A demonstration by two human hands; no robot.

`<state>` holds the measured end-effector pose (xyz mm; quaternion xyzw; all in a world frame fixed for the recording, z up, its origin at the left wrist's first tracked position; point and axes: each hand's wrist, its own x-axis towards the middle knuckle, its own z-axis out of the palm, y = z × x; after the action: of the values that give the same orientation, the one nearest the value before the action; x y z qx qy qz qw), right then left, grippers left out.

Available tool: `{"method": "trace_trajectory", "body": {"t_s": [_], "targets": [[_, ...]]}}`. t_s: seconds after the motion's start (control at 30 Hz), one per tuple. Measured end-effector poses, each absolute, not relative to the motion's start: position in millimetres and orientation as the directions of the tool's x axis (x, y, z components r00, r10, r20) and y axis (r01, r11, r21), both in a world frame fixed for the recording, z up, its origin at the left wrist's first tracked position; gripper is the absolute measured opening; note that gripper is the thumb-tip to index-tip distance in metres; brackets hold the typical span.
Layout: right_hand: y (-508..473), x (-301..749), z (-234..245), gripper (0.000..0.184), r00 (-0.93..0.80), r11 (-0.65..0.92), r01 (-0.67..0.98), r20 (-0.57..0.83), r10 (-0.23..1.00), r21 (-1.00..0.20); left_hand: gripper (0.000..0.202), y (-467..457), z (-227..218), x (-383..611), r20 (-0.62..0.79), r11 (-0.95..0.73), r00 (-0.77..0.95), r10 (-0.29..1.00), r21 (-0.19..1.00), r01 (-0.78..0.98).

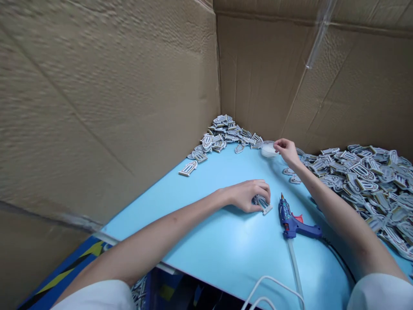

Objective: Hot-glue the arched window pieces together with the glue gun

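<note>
My left hand (249, 195) has its fingers curled round a small white arch-shaped piece (266, 208) with slots, low over the blue tabletop. The fingers cover much of that piece. Farther back, my right hand (286, 150) pinches thumb and fingertips together beside a round see-through dish (268, 150) with something white in it. What the right fingertips hold, if anything, is too small to make out. A blue glue gun (292, 223) with a red trigger lies to the right of my left hand, nozzle pointing away, a translucent glue stick out of its rear.
A large heap of arch pieces (371, 181) covers the right side, under and past my right forearm. Another pile (222, 133) fills the far corner. One arch piece (188, 168) lies apart. Cardboard walls (145, 86) enclose the table (206, 241). A white wire stand (274, 280) is near the front edge.
</note>
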<state>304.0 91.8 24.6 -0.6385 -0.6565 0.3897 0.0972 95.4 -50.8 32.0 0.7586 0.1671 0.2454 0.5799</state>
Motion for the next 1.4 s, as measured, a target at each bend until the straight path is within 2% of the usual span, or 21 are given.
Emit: {"method": "trace_trajectory", "body": {"t_s": [0.13, 0.2, 0.27, 0.3, 0.37, 0.47, 0.6, 0.7, 0.8, 0.87, 1.0, 1.3, 1.4], "targets": [[38.4, 318.0, 48.9, 0.036, -0.229, -0.21, 0.606, -0.421, 0.878, -0.767, 0.033, -58.7, 41.9, 104.6, 0.194, -0.223, 0.832, 0.52, 0.971, -0.087], [11.5, 323.5, 62.0, 0.036, -0.257, -0.249, 0.551, -0.446, 0.857, -0.796, 0.029, -59.4, 44.2, 108.1, 0.183, -0.154, 0.776, 0.603, 0.982, -0.111], [-9.7, 326.4, 74.7, 0.03, -0.273, -0.276, 0.522, -0.465, 0.842, -0.807, 0.012, -58.2, 45.0, 111.4, 0.082, -0.018, 0.68, 0.729, 0.995, -0.101], [-17.4, 326.7, 80.5, 0.027, -0.28, -0.273, 0.522, -0.465, 0.84, -0.808, 0.013, -57.4, 45.3, 112.9, 0.0, 0.066, 0.626, 0.78, 0.994, -0.082], [-27.2, 325.3, 90.5, 0.022, -0.315, -0.216, 0.551, -0.441, 0.84, -0.806, 0.028, -56.4, 46.1, 116.2, -0.164, 0.219, 0.531, 0.831, 0.975, -0.042], [-32.5, 320.8, 101.0, 0.017, -0.42, -0.088, 0.592, -0.4, 0.814, -0.801, 0.035, -57.9, 48.9, 120.5, -0.266, 0.316, 0.461, 0.847, 0.948, -0.034], [-34.9, 318.1, 107.7, 0.013, -0.501, -0.1, 0.584, -0.455, 0.736, -0.806, 0.03, -60.2, 52.3, 120.8, -0.249, 0.286, 0.44, 0.863, 0.958, -0.017], [-36.4, 319.5, 109.6, 0.011, -0.518, -0.115, 0.55, -0.446, 0.73, -0.827, 0.032, -57.4, 50.4, 114.9, -0.237, 0.261, 0.47, 0.85, 0.965, 0.013], [-36.1, 320.8, 111.2, 0.021, -0.538, -0.104, 0.548, -0.445, 0.716, -0.83, 0.029, -50.9, 44.0, 104.8, -0.186, 0.192, 0.589, 0.786, 0.98, 0.054], [-35.5, 320.4, 112.9, 0.014, -0.549, -0.126, 0.556, -0.477, 0.687, -0.821, 0.024, -46.8, 38.3, 98.0, -0.161, 0.162, 0.69, 0.706, 0.985, 0.064], [-37.0, 316.6, 117.7, 0.002, -0.592, -0.174, 0.545, -0.523, 0.613, -0.82, 0.046, -43.9, 29.0, 90.3, -0.127, 0.162, 0.785, 0.606, 0.986, 0.034], [-47.1, 309.9, 118.3, 0.011, -0.627, -0.124, 0.572, -0.529, 0.572, -0.811, 0.04, -46.2, 24.4, 92.1, -0.089, 0.153, 0.805, 0.587, 0.988, -0.003], [-46.8, 310.4, 117.5, 0.012, -0.629, -0.063, 0.598, -0.517, 0.581, -0.799, 0.04, -46.4, 24.0, 91.8, -0.086, 0.155, 0.806, 0.585, 0.988, -0.007]]}}
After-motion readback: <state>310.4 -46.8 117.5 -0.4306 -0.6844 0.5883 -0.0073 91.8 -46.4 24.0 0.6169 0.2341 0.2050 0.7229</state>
